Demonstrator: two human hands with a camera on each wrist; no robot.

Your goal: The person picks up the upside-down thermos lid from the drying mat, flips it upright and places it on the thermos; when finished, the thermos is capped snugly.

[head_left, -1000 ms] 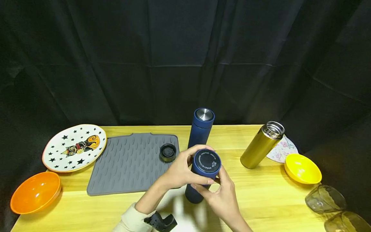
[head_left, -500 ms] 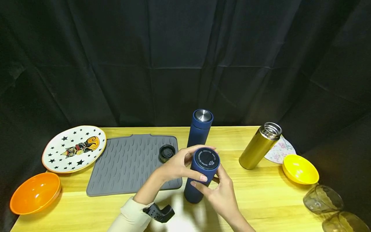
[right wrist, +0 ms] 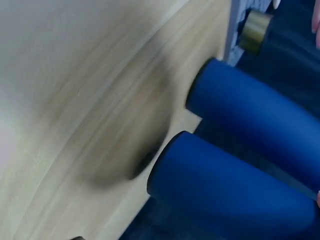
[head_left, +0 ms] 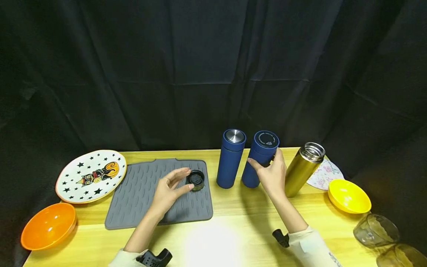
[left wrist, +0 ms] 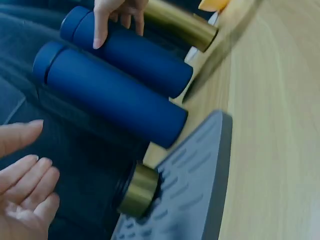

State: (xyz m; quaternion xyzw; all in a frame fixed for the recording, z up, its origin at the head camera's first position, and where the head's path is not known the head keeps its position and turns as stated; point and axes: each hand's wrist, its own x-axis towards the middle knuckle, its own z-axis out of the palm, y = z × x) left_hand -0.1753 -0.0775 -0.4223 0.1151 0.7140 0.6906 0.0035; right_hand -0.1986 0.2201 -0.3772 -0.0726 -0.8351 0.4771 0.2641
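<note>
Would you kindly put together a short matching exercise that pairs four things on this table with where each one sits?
Things:
1. gold flask
2. small black cap
3. star-patterned plate
4. orange bowl

Places:
A. on the grey mat, by the left hand
B. near front left corner of the table
C. just right of the blue flask that the right hand holds
D. left of the mat, behind the orange bowl

Pairs: 1-C, 2-A, 3-D, 4-B

sleeves: cream, both arms | wrists: black camera mounts | hands: bare
</note>
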